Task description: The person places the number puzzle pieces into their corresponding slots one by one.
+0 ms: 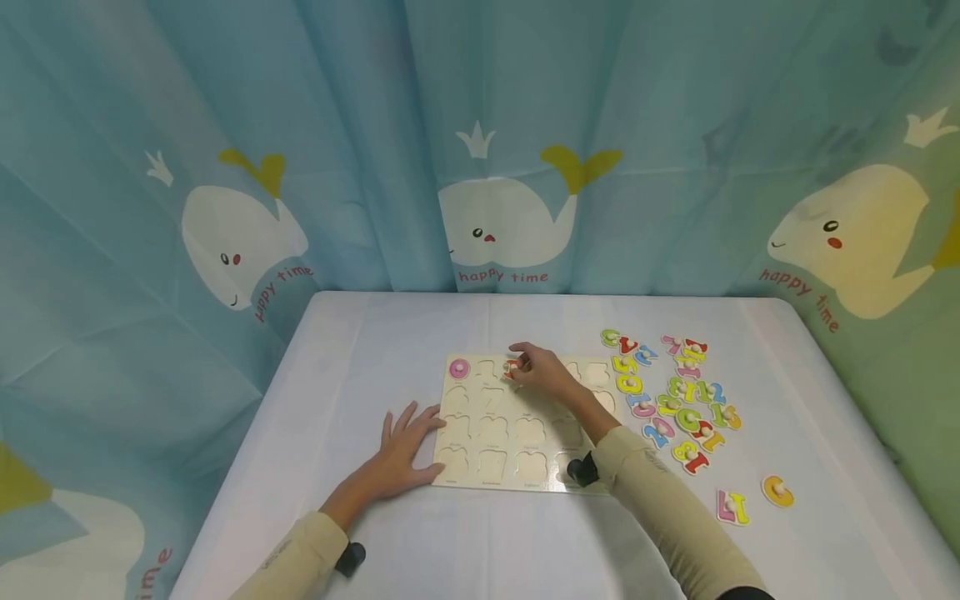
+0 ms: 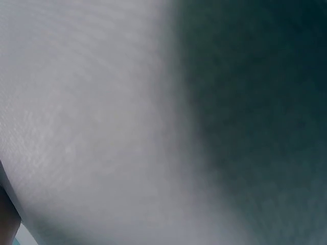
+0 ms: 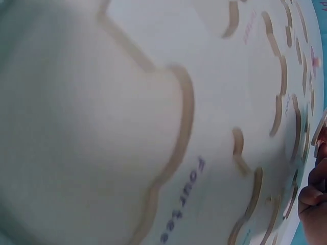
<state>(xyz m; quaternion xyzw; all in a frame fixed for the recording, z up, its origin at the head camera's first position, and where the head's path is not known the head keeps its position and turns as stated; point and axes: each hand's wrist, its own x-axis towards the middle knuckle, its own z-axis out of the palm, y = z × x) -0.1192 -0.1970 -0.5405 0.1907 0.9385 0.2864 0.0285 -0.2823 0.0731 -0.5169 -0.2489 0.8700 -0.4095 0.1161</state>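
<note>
A wooden number puzzle board (image 1: 475,433) with rows of cut-out recesses lies on the table. A pink zero (image 1: 459,368) fills its top left recess. My right hand (image 1: 546,375) reaches over the board and pinches a small red number piece (image 1: 510,367) at the top row, close over a recess near the second and third places. In the right wrist view, that red piece (image 3: 321,131) shows at the far right edge by the fingers. My left hand (image 1: 405,457) rests at the board's left edge with fingers spread. The left wrist view is mostly blurred cloth.
Several colourful number pieces (image 1: 688,419) with knobs lie in a loose cluster right of the board. A pink and yellow seventeen (image 1: 732,507) and an orange round piece (image 1: 777,491) lie nearer the front right. A whale-print curtain (image 1: 360,225) hangs behind the white table (image 1: 360,358).
</note>
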